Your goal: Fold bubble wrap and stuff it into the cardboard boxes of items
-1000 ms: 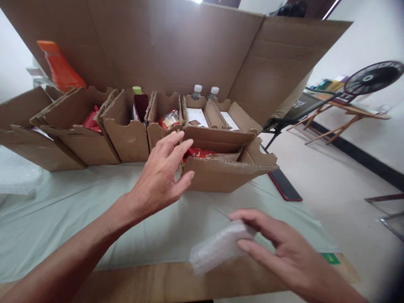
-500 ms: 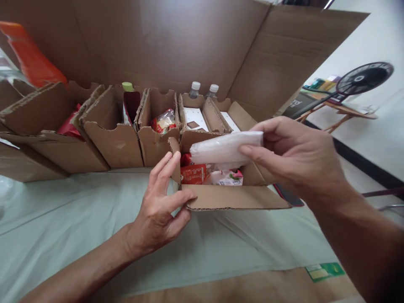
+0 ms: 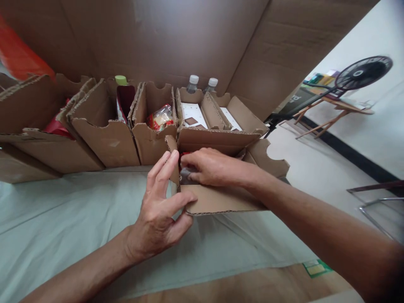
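Observation:
My left hand [image 3: 164, 206] grips the near left corner of a low cardboard box [image 3: 221, 198], its thumb over the front edge and two fingers against the left flap. Down inside that box is my right hand [image 3: 211, 166], fingers curled downward at its left end. Beneath those fingers shows a bit of rolled pale plastic [image 3: 187, 176]; most of it is hidden by the hand. A sliver of red packaging [image 3: 186, 155] is visible behind the fingers. My right hand and forearm cover most of the box's contents.
Behind stands a row of cardboard bins [image 3: 105, 141] with packets, white boxes [image 3: 194, 115] and capped bottles [image 3: 193, 83]. A tall cardboard panel [image 3: 158, 46] rises behind them. Pale green cloth [image 3: 78, 219] covers the table. At right are a fan [image 3: 362, 73] and a wooden stand [image 3: 337, 111].
My right hand has moved down and left into the box with the rolled white plastic, which was held above it before. The left hand keeps its grip on the corner.

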Demonstrator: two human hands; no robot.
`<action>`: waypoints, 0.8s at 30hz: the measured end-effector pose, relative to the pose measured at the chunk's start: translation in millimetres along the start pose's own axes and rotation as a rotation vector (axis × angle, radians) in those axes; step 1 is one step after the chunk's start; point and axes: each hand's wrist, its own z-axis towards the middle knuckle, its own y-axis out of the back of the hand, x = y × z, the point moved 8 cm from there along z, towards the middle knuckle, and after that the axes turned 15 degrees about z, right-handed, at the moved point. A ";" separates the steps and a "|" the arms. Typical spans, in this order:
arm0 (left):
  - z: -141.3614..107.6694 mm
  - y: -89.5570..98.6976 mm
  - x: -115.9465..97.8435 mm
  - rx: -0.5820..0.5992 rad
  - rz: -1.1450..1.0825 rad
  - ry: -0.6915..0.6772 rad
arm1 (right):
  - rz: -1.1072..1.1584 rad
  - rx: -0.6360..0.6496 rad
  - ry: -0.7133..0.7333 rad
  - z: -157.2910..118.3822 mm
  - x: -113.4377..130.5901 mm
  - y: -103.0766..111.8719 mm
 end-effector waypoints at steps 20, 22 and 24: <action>-15.9 12.5 21.1 -0.142 -0.086 0.234 | 0.252 -1.135 0.019 -170.4 -33.7 65.3; -23.8 1.9 34.0 -0.080 -0.145 0.352 | 0.341 -1.368 -0.055 -220.6 -63.7 51.7; -31.1 -18.0 43.0 0.032 -0.217 0.447 | 0.507 -1.328 -0.145 -232.9 -100.0 23.2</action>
